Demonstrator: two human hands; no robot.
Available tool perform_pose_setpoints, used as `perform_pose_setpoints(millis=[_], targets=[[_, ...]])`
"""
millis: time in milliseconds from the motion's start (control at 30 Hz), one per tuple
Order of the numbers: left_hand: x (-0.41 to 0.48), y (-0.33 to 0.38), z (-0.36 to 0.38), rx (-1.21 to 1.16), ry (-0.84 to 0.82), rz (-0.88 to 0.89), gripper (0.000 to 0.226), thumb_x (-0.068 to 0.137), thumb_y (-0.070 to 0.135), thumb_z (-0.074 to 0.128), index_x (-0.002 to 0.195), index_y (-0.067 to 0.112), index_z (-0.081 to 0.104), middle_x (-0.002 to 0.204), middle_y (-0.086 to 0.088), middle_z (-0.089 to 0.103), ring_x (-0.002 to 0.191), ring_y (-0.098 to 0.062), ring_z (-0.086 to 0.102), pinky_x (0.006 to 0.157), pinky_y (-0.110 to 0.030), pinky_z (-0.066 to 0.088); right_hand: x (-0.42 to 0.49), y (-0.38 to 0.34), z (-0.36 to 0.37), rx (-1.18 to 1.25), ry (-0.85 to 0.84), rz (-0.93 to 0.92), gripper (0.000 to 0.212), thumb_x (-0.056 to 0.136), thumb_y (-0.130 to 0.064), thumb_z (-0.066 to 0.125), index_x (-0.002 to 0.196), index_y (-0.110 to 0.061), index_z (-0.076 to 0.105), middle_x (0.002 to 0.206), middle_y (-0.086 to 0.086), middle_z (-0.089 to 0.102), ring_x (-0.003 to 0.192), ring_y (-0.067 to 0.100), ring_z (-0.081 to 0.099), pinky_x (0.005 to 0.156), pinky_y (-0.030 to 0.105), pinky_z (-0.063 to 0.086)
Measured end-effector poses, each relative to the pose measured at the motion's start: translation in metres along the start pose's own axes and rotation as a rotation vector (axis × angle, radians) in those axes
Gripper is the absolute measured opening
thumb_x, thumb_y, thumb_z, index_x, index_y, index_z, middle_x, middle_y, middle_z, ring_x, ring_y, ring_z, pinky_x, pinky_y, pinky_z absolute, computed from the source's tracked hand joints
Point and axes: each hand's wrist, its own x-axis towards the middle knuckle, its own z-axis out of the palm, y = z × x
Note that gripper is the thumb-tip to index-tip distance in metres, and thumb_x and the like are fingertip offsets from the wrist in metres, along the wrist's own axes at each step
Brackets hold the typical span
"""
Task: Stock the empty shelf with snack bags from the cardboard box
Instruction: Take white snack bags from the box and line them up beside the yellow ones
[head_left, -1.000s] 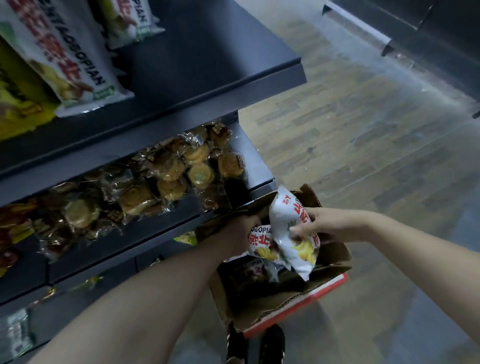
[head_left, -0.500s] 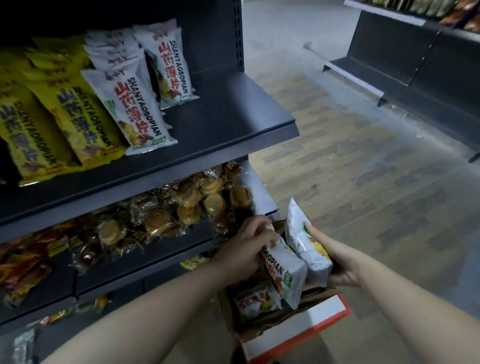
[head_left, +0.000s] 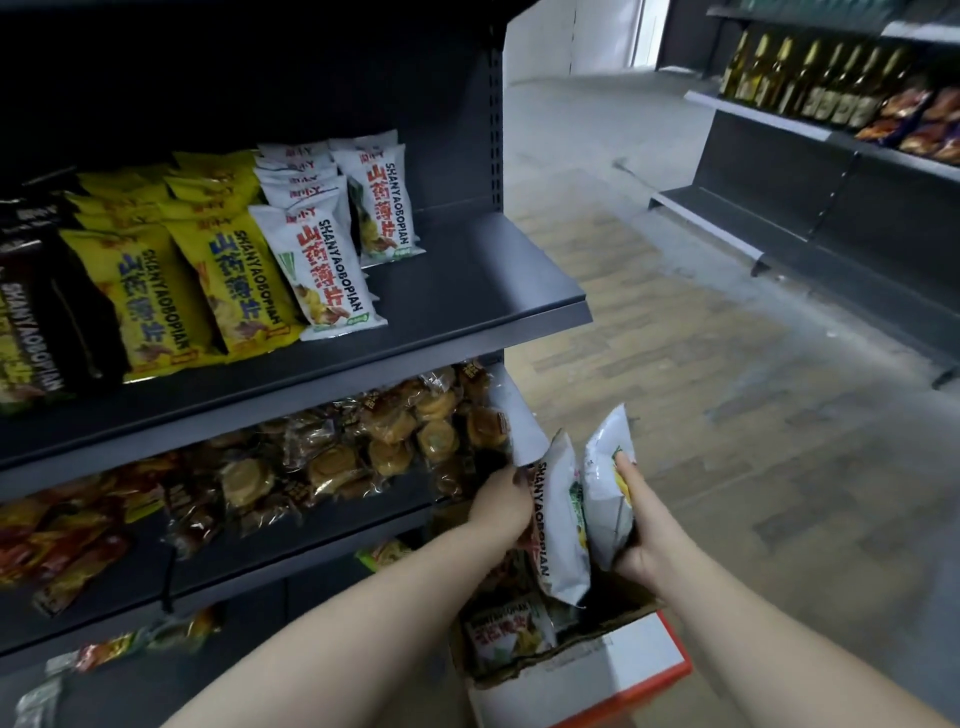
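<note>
Two hands are at work here, each holding one bag. The left grip (head_left: 501, 506) is curled round the edge of a white snack bag (head_left: 558, 530) that stands upright, and the right grip (head_left: 647, 535), thumb across the face, clasps a second white bag (head_left: 605, 488) just beside it, the two packets nearly touching. Directly beneath both grips sits one cardboard box (head_left: 582, 691) on the floor, flaps open, with one more packet (head_left: 506, 631) lying face up inside; anything deeper in it I cannot make out. Above and left of the left grip runs the dark shelf (head_left: 467, 280). It carries two rows of white bags (head_left: 317, 270) and, farther left, two rows of yellow bags (head_left: 234, 286), then a dark packet (head_left: 31, 322) at the far end; the bags behind each front one overlap too much to count. Right of the white rows the shelf is bare out to its front lip and right corner. Level with the left grip, just to its left, a lower shelf (head_left: 291, 551) is heaped with wrapped cakes (head_left: 395, 441). Beyond the right grip the aisle floor (head_left: 675, 338) lies open as far as the opposite shelving (head_left: 779, 208).
</note>
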Motion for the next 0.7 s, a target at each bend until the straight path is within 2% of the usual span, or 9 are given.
perform_pose_setpoints(millis=[33,100,167,233,300,433,500,567,700], targets=[[-0.002,0.002,0.0,-0.014,0.048,-0.035,0.042,0.102,0.035,0.022,0.081,0.019,0.055,0.089,-0.006,0.058,0.1,-0.031,0.061,0.085,-0.034,0.05,0.001,0.003,0.003,0.014,0.021,-0.023,0.061,0.082,-0.063,0.06,0.113,-0.013,0.073,0.115,0.015,0.071,0.097,0.032,0.071,0.077,0.044,0.056],[-0.006,0.0,0.0,-0.114,0.041,0.001,0.053,0.1,0.047,0.018,0.107,0.02,0.062,0.103,-0.007,0.063,0.101,-0.026,0.061,0.083,-0.031,0.045,0.002,0.007,0.01,0.042,0.049,-0.066,0.059,0.085,-0.061,0.057,0.115,-0.012,0.071,0.113,0.015,0.072,0.093,0.031,0.072,0.077,0.043,0.055],[-0.013,-0.001,0.002,-0.251,-0.049,0.067,0.058,0.097,0.055,0.019,0.131,0.021,0.053,0.123,-0.002,0.06,0.115,-0.018,0.056,0.095,-0.028,0.042,0.0,0.007,0.015,0.069,0.053,-0.092,0.057,0.086,-0.061,0.056,0.111,-0.012,0.072,0.108,0.015,0.073,0.087,0.031,0.073,0.075,0.042,0.054],[-0.02,0.003,0.007,-0.312,-0.115,0.117,0.058,0.097,0.055,0.018,0.143,0.026,0.038,0.145,0.004,0.042,0.135,-0.014,0.038,0.115,-0.033,0.027,-0.003,0.004,0.019,0.07,0.025,-0.088,0.055,0.086,-0.06,0.056,0.103,-0.012,0.077,0.104,0.016,0.074,0.084,0.032,0.074,0.07,0.041,0.056],[-0.028,0.018,0.007,-0.326,-0.108,0.098,0.059,0.097,0.054,0.014,0.149,0.027,0.023,0.153,0.003,0.03,0.141,-0.015,0.027,0.119,-0.037,0.019,-0.009,0.0,0.023,0.038,-0.033,-0.061,0.055,0.085,-0.06,0.058,0.094,-0.011,0.08,0.101,0.015,0.075,0.084,0.032,0.074,0.066,0.04,0.059],[-0.042,0.043,-0.012,-0.44,-0.089,-0.111,0.062,0.097,0.057,0.012,0.146,0.023,0.03,0.147,-0.006,0.04,0.132,-0.022,0.041,0.113,-0.036,0.032,-0.027,-0.012,0.039,-0.107,-0.152,-0.039,0.06,0.084,-0.062,0.057,0.103,-0.009,0.077,0.111,0.016,0.072,0.1,0.031,0.07,0.076,0.042,0.058],[-0.046,0.047,-0.025,-0.61,-0.12,-0.193,0.064,0.095,0.062,0.02,0.13,0.017,0.049,0.129,-0.007,0.055,0.11,-0.023,0.057,0.097,-0.034,0.046,-0.037,-0.021,0.051,-0.26,-0.184,-0.066,0.057,0.085,-0.057,0.059,0.114,-0.01,0.072,0.117,0.016,0.069,0.108,0.03,0.067,0.086,0.043,0.054],[-0.049,0.05,-0.036,-0.743,-0.109,-0.172,0.059,0.093,0.062,0.028,0.113,0.015,0.057,0.112,-0.009,0.061,0.093,-0.021,0.061,0.082,-0.032,0.051,-0.044,-0.031,0.061,-0.429,-0.156,-0.113,0.055,0.082,-0.049,0.062,0.118,-0.007,0.068,0.115,0.015,0.07,0.102,0.029,0.068,0.086,0.04,0.054],[-0.051,0.057,-0.051,-0.848,-0.117,-0.157,0.071,0.086,0.071,0.032,0.117,0.013,0.061,0.116,-0.014,0.066,0.106,-0.028,0.063,0.095,-0.039,0.049,-0.048,-0.039,0.074,-0.562,-0.11,-0.229,0.046,0.091,-0.032,0.062,0.129,-0.007,0.055,0.119,0.018,0.067,0.102,0.032,0.066,0.091,0.046,0.053]])
